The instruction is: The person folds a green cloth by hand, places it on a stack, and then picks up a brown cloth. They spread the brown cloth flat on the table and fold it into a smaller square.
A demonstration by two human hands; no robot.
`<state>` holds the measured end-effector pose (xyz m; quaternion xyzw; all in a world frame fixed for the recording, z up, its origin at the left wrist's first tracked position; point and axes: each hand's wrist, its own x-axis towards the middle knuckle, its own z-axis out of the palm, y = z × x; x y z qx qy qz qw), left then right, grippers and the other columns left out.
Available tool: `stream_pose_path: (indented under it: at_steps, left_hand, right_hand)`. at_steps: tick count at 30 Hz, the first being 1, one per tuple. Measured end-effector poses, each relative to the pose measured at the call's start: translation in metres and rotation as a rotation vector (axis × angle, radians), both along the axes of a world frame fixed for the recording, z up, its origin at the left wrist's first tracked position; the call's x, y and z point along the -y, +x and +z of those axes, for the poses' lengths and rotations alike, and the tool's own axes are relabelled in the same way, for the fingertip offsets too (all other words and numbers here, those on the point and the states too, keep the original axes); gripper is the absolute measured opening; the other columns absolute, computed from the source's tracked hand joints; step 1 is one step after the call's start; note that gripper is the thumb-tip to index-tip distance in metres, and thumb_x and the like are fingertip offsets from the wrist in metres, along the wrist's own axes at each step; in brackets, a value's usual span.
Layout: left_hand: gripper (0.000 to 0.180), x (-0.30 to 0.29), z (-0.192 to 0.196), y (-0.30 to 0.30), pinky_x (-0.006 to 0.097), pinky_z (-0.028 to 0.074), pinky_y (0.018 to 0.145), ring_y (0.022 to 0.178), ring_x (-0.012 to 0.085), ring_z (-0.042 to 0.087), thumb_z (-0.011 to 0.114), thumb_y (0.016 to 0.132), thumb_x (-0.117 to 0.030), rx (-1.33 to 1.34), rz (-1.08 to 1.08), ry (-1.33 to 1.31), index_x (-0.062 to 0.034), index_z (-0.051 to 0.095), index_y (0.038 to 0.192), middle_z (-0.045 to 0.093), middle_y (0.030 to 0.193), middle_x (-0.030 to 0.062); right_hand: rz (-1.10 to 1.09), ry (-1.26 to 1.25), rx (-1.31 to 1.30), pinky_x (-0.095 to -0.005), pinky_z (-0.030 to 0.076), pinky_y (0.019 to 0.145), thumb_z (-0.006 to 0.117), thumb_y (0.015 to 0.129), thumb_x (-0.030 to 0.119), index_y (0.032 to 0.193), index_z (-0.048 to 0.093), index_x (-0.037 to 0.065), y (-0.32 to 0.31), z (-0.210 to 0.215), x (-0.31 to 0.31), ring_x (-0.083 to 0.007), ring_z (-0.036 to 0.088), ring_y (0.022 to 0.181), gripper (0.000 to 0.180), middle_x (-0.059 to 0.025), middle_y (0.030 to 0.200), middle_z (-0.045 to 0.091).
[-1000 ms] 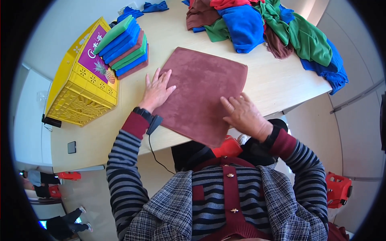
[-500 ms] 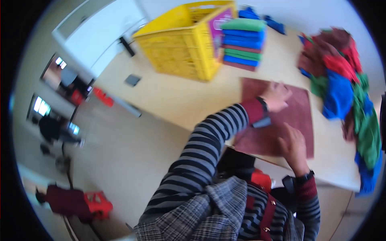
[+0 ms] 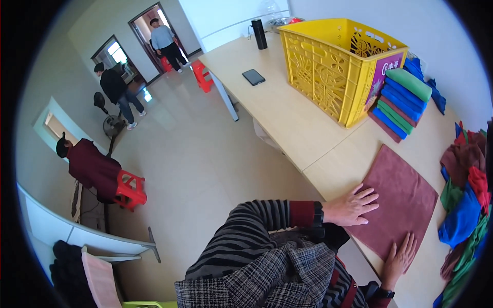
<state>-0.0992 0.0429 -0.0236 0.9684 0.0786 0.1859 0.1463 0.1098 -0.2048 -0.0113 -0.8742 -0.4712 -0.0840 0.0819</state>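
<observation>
A brown-red cloth (image 3: 398,192) lies spread flat on the pale wooden table (image 3: 328,159). My left hand (image 3: 352,206) rests palm down on its left edge, fingers spread. Flat on the cloth's near part is my right hand (image 3: 399,259), fingers stretched out. Neither hand grips anything. Beyond the cloth stands a stack of folded cloths (image 3: 403,105) in green, blue and brown-red, close against a yellow plastic crate (image 3: 328,77). To the right sprawls a loose heap of crumpled cloths (image 3: 459,205) in red, blue, green and brown.
A phone (image 3: 253,77) and a black flask (image 3: 259,35) are farther along the table, with a metal bowl (image 3: 281,22) behind. Red stools (image 3: 131,190) stand on the floor. One person (image 3: 95,169) sits; two others stand near the doorways. A fan (image 3: 112,124) is by the wall.
My view has swung left, shifting the table rightward in the picture. My left hand has moved from the cloth's middle to its left edge. Both palms now lie flat on the cloth.
</observation>
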Motion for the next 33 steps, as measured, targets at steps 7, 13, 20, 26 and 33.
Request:
stream_pose_path:
  at_steps: [7, 13, 20, 26, 33]
  left_hand:
    - [0.065, 0.002, 0.007, -0.007, 0.054, 0.021, 0.126, 0.153, 0.0339, 0.029, 0.068, 0.095, -0.04, -0.004, 0.067, -0.04, -0.006, 0.052, 0.148, 0.04, 0.161, 0.0163]
    - [0.062, 0.001, 0.006, -0.003, 0.056, 0.025, 0.123, 0.15, 0.0348, 0.034, 0.072, 0.091, -0.039, 0.044, 0.054, -0.035, -0.0053, 0.057, 0.141, 0.045, 0.156, 0.0165]
    - [0.062, -0.003, -0.01, 0.002, 0.058, 0.027, 0.12, 0.149, 0.0353, 0.036, 0.075, 0.088, -0.038, 0.115, 0.067, -0.005, -0.0053, 0.058, 0.138, 0.049, 0.153, 0.0166]
    - [0.058, -0.005, -0.016, 0.007, 0.059, 0.029, 0.117, 0.145, 0.037, 0.04, 0.076, 0.086, -0.041, 0.178, 0.071, 0.02, -0.0058, 0.063, 0.131, 0.052, 0.148, 0.0159]
    - [0.056, 0.001, -0.02, 0.005, 0.056, 0.032, 0.115, 0.139, 0.035, 0.044, 0.076, 0.085, -0.038, 0.224, 0.054, 0.028, -0.0049, 0.062, 0.128, 0.054, 0.142, 0.0158]
  right_hand:
    - [0.002, 0.049, -0.039, -0.0477, 0.025, 0.123, 0.051, 0.106, 0.027, 0.156, 0.039, 0.003, 0.04, -0.005, 0.042, -0.0361, 0.032, 0.151, 0.057, -0.0166, 0.161, 0.04]
    - [0.268, -0.047, -0.295, -0.0521, 0.04, 0.114, 0.052, 0.106, 0.049, 0.155, 0.045, 0.012, 0.109, 0.035, 0.069, -0.0434, 0.042, 0.143, 0.062, -0.021, 0.159, 0.043]
    - [0.153, -0.025, -0.588, -0.044, 0.047, 0.108, 0.059, 0.105, 0.043, 0.145, 0.058, 0.007, 0.131, 0.085, 0.042, -0.0385, 0.058, 0.129, 0.054, -0.0198, 0.143, 0.06]
    - [0.201, 0.108, -0.574, -0.0403, 0.049, 0.105, 0.06, 0.105, 0.039, 0.14, 0.062, 0.004, 0.111, 0.091, -0.005, -0.0357, 0.063, 0.124, 0.049, -0.0192, 0.136, 0.066]
    - [0.493, 0.047, -0.493, -0.0458, 0.034, 0.119, 0.054, 0.106, 0.024, 0.15, 0.047, 0.0, 0.122, 0.02, -0.066, -0.0407, 0.043, 0.143, 0.051, -0.0221, 0.152, 0.049]
